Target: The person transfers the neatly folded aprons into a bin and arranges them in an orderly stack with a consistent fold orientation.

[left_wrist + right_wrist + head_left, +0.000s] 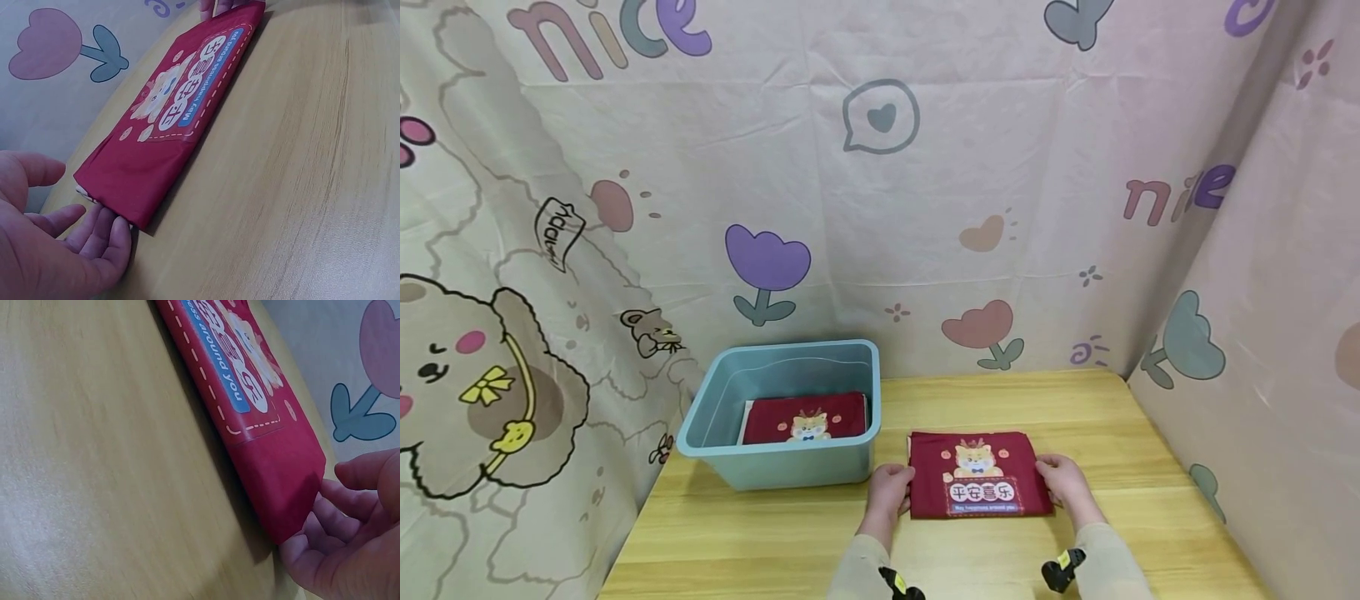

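A folded dark red cloth (928, 475), perhaps a garment, lies flat on the wooden table with a cartoon animal and lettering printed on top. At its left edge is my left hand (891, 490); in the left wrist view its fingertips (119, 234) touch the edge low down, and the thumb stands apart. My right hand (1066, 483) is at the opposite edge. Its fingers (325, 522) meet the corner from the side in the right wrist view, the thumb held off the cloth. Parts of some fingertips are hidden by the cloth.
A light blue plastic bin (790, 468) stands to the left on the table (1000, 400). Inside lies another folded red cloth (767, 418) with a similar print. Patterned curtains (895, 208) hang behind and at both sides.
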### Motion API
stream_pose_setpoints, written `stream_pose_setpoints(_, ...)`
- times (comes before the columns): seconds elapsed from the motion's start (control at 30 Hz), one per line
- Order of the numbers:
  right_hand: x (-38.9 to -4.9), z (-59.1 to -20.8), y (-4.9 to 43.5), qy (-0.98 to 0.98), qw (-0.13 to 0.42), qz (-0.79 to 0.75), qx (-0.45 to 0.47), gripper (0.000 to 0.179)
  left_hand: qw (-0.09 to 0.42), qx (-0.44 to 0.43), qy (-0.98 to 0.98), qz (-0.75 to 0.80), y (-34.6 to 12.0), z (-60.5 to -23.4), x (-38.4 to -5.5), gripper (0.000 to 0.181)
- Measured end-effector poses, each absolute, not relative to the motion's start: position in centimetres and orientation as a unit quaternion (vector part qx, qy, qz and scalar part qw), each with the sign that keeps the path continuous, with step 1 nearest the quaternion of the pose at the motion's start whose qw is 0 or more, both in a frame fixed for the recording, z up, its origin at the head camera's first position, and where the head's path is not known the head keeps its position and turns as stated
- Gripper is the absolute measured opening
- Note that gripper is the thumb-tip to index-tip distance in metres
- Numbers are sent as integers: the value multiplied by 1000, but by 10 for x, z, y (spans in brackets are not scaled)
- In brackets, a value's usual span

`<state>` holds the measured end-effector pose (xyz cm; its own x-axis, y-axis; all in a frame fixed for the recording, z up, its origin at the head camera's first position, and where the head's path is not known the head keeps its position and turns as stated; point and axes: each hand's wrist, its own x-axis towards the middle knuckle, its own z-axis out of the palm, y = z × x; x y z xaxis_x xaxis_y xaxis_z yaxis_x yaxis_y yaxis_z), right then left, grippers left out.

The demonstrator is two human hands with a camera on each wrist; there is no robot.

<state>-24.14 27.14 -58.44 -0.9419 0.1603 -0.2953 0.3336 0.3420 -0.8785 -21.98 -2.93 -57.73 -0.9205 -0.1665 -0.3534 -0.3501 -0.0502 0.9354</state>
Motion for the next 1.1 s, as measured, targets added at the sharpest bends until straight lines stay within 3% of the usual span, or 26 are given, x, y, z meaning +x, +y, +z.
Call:
stream_pose_setpoints(0.33, -239, -585, 269, 807, 80, -566, 148, 40, 81, -187, 689, 696, -29, -578, -220, 30)
stream_pose_setpoints(1.1, -238, -586, 265, 769, 71, -619, 142, 40, 101, -158, 670, 718, -29, -580, -216, 37)
